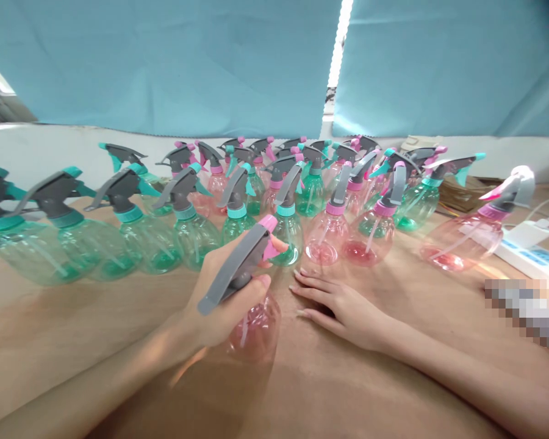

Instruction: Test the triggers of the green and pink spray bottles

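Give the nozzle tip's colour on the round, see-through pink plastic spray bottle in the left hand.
Pink nozzle tip; shows best in the head view.

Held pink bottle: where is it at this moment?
In the head view, the pink bottle is just left of centre, gripped by the left hand, nearer the camera than the row of bottles and left of the right hand.

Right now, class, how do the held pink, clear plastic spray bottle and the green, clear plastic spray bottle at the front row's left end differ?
The pink bottle has a pink trigger; the green bottle has a turquoise trigger. The left grip clasps the pink bottle, while no hand holds the green bottle. Both are rounded, with grey sprayer heads.
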The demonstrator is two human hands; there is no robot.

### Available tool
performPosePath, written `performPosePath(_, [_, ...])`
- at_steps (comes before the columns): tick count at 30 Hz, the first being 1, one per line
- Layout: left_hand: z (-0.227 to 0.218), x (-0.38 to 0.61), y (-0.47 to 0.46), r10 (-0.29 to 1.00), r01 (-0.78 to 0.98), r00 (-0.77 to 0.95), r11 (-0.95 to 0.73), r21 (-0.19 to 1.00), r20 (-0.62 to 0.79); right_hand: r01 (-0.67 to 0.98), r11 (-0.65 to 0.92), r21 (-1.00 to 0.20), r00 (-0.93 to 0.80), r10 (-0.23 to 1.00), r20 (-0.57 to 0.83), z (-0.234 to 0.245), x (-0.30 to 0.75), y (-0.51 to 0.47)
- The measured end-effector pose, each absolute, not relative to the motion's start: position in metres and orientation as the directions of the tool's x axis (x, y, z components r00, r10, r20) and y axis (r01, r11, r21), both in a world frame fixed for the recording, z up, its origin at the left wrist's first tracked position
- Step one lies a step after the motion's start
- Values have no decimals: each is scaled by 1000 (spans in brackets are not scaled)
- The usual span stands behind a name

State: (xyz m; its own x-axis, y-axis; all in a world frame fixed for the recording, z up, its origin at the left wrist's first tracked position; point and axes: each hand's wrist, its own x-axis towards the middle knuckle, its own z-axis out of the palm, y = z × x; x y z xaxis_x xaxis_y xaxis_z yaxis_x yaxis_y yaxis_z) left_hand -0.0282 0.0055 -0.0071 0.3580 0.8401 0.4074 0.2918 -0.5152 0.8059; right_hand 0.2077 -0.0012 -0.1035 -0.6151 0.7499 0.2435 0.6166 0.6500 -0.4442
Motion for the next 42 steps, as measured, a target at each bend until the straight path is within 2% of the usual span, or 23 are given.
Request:
performPosePath(23, [-10,-27,4,829,222,423,-485,846,365,598,649,-470,-600,751,274,-105,208,-2])
performPosePath(42, [-12,-29,5,821,247,427,-510,824,380,615,646,-453,-600,756,263,-105,208,-2])
